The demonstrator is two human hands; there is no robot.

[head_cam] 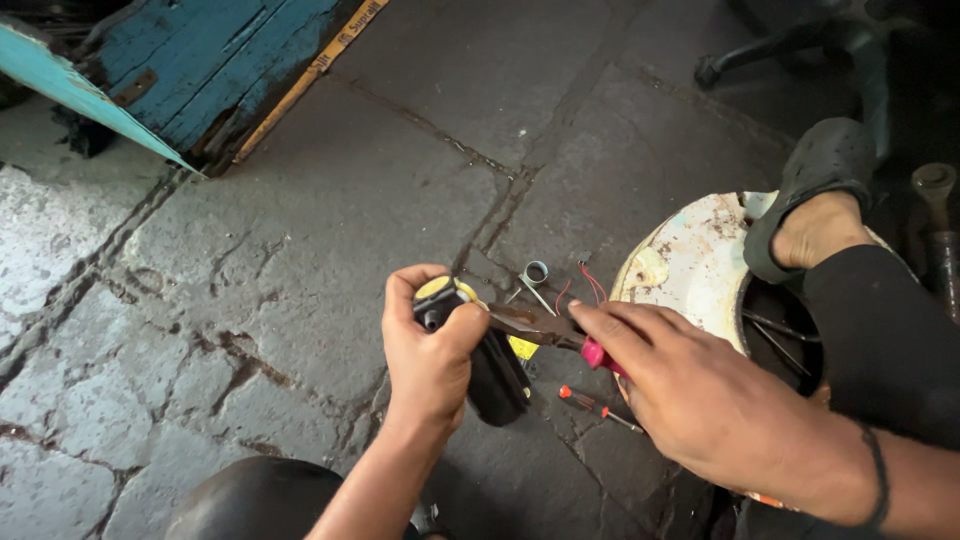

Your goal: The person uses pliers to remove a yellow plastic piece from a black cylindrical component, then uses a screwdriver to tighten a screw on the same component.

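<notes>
Here my left hand (428, 350) wraps tight around a black cylindrical part (497, 375) with a yellow end, held above the stone floor (300, 240). My right hand (690, 395) clamps pink-handled pliers (545, 325), tip touching its top. Small red screwdriver (598, 405) lies just below.

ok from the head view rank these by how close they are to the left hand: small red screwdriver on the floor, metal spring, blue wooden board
1. Small red screwdriver: on the floor just right of the left hand.
2. Metal spring: on the floor, up and to the right; nearly as close as the screwdriver.
3. Blue wooden board: far off at top left.
</notes>
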